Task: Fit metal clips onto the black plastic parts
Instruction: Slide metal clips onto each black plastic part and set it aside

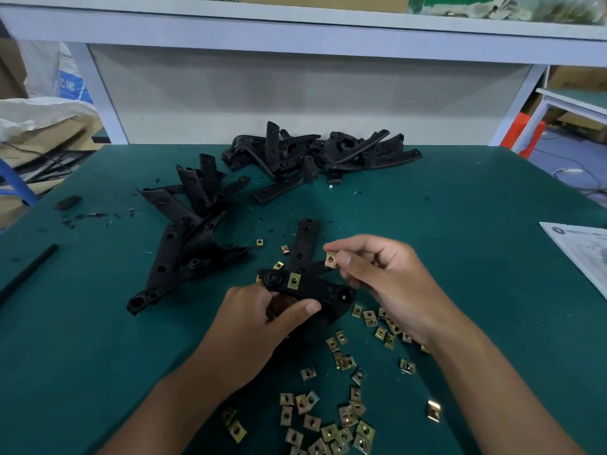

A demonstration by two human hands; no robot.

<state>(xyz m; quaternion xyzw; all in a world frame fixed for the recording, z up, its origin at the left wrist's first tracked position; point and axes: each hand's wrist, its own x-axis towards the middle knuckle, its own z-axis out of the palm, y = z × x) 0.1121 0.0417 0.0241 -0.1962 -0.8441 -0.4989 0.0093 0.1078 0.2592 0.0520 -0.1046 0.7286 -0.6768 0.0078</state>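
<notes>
Left hand: our left hand (262, 318) grips the near end of a black plastic part (310, 284), fingers curled around it and the thumb lying flat across its top.
Held part: we see it raised just above the green table (460, 205) at the centre, with one long arm pointing to the far side and a shorter arm running right; a round boss sits at its left end.
Fitted clip: one metal clip (293, 280) already sits on the part, just right of the boss.
Right hand: our right hand (381, 274) pinches a single brass-coloured clip (331, 259) between thumb and forefinger, held just beside the part's right arm; we cannot tell whether the two touch.
Loose clips: a scatter of loose clips (328, 421) lies on the table near us, between and under our forearms, with a few more beside the held part's far arm.
Left stack: a fanned stack of black parts (187, 231) lies left of centre.
Far pile: a jumbled pile of black parts (315, 152) lies at the far edge of the table against the white shelf frame (295, 37).
Right edge: a printed paper sheet (581, 254) lies at the table's right side.
Left edge: a thin black rod (28, 272) lies near the left side, with small black scraps (88, 216) further away.
</notes>
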